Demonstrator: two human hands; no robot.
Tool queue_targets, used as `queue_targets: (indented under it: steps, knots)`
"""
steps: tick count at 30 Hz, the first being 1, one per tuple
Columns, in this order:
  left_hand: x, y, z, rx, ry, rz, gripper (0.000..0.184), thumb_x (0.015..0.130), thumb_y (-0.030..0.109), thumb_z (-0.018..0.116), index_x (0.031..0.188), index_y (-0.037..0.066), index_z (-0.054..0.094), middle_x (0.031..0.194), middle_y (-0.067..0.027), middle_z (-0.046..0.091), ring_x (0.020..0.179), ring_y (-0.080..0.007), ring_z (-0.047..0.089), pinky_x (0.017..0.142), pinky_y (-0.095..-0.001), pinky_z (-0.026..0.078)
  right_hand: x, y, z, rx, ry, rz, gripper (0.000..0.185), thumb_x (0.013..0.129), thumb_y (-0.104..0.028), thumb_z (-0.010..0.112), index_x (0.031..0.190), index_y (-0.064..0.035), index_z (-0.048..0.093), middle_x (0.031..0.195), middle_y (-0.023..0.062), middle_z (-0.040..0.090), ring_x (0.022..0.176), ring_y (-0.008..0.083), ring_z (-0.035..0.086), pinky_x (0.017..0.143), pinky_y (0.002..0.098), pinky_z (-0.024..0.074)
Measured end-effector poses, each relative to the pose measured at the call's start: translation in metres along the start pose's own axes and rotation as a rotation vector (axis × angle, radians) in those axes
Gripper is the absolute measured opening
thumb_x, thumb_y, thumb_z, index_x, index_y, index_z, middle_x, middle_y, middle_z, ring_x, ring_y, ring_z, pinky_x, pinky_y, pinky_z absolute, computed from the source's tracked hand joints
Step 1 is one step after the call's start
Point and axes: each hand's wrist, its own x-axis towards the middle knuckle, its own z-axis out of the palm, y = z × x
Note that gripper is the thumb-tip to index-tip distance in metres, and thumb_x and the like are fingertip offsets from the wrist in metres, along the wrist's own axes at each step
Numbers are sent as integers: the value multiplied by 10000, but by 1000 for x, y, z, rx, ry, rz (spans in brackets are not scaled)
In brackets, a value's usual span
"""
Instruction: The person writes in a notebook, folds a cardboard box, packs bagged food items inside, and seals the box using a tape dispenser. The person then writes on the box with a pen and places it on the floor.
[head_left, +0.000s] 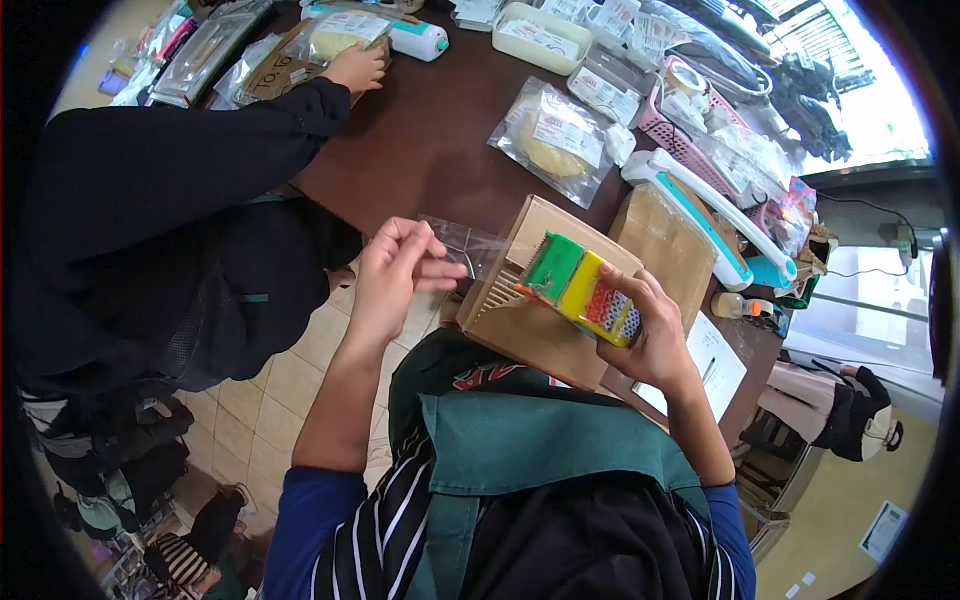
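My right hand (660,335) grips a small yellow and green pack (577,285) in clear plastic, with a red and grey, grater-like dotted surface at one end. The exact kind of item cannot be made out. At the other end, a thin clear plastic strip or flap (465,245) stretches towards my left hand (390,275). Thumb and forefinger of that hand are pinched together at the strip's edge. Under the pack lies a brown cardboard box (525,335), tilted at the table's edge near my lap, with printed dark stripes on one side.
On the brown table (420,150) lies a bagged pale round item (555,140) with a label. A white and teal sealer-like device (700,215), a pink basket (665,130) and a cream tray (540,40) stand to the right and back. A co-worker's dark sleeve (200,150) reaches in at left.
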Motion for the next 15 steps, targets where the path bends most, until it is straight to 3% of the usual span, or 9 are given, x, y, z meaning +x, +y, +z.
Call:
queue_targets:
  steps: [3,6,8,11,12,15]
  knots:
    - [-37,10,25,4,-35,-39,299,919,142,507,1177,86,368,1215,-137,424,767,-264,668,564,-310,567,2,3,9,39,76,-10,727,553,-55,681,1254,-130,504,803,126,490,738,309,538,696,375,460]
    - [-47,-10,41,-27,-207,22,347,902,49,495,1199,63,317,1262,-139,370,904,-267,638,634,-288,565,0,3,10,30,83,-10,728,550,-60,684,1253,-129,505,792,123,484,724,306,532,690,372,459]
    - [-34,-46,42,94,-176,371,448,855,-43,526,1213,53,274,1269,-126,324,1036,-275,576,734,-282,547,-1,4,9,32,85,-26,732,549,-65,686,1255,-129,504,789,119,480,720,303,530,691,371,460]
    - [-7,-59,38,205,2,481,523,806,-113,557,1205,46,258,1242,-110,301,1107,-273,521,831,-284,509,-3,5,10,32,95,-27,732,550,-68,688,1255,-132,505,793,120,479,726,300,529,693,371,459]
    - [3,-61,36,181,42,425,509,798,-108,582,1177,42,277,1179,-102,333,1084,-267,534,849,-297,503,-3,5,10,31,98,-28,732,550,-68,688,1255,-132,505,793,120,479,726,300,529,693,371,459]
    - [9,-68,35,303,49,482,496,797,-87,604,1157,41,290,1161,-99,346,1093,-261,527,836,-296,512,-2,2,8,32,89,-11,722,552,-70,686,1250,-134,511,802,123,485,743,305,534,701,378,459]
